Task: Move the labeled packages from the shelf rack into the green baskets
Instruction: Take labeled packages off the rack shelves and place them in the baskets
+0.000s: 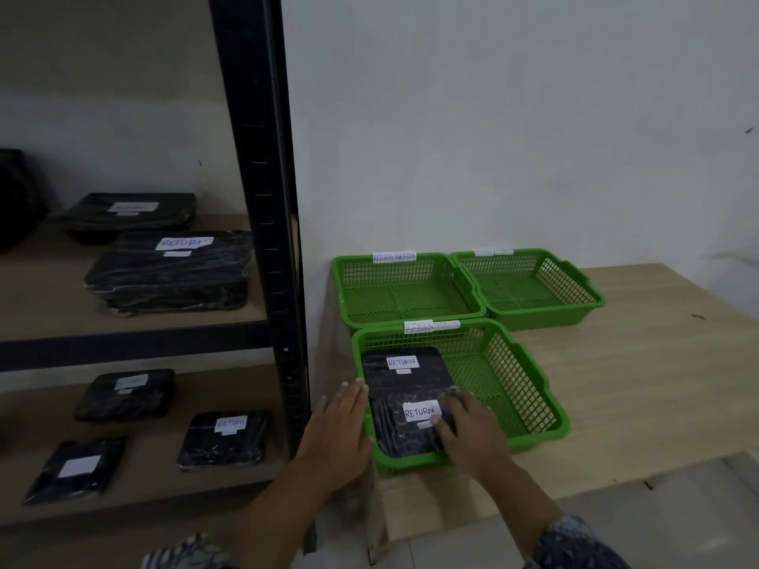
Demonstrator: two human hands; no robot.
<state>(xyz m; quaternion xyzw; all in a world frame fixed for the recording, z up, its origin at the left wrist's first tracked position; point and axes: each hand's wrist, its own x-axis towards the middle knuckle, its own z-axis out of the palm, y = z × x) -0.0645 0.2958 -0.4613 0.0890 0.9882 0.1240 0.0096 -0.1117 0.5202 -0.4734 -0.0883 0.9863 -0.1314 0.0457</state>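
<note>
Black wrapped package (404,429) lies flat in our nearest green basket (517,388), its RETURN label upright to us. Our right hand (472,429) rests open-fingered on it; our left hand (341,425) is flat and released beside the rim.

Left of the left hand (341,429), the shelf rack (263,223) carries two black packages (172,273) on its upper board and four on its lower board (164,457). Beyond the right hand (472,433), the wooden table (636,384) carries three green baskets (534,408), edges touching, placed against the wall.
</note>
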